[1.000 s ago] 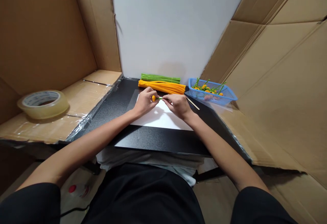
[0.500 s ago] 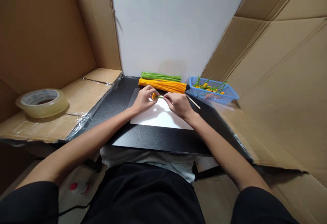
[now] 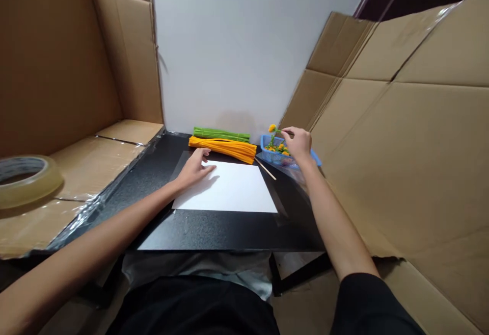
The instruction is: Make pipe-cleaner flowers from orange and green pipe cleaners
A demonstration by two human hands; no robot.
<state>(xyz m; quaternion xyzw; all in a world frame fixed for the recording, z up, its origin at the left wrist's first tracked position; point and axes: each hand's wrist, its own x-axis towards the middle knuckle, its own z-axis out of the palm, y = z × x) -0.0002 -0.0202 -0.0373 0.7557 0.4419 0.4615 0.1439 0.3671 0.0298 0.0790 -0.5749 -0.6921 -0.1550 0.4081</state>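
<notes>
Above the blue basket (image 3: 284, 157), the right hand (image 3: 298, 144) pinches a yellow flower (image 3: 272, 128) by its green stem (image 3: 281, 131), the left hand (image 3: 194, 169) lies open on white paper (image 3: 229, 189), more flowers look finished in the basket, and an orange bundle (image 3: 223, 148) and green bundle (image 3: 221, 134) remain.

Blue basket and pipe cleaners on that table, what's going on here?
A person's right hand holds a yellow-headed pipe-cleaner flower above a blue basket of similar flowers. The left hand rests on a white paper sheet on the black table. An orange pipe-cleaner bundle and a green pipe-cleaner bundle lie beyond it.
</notes>
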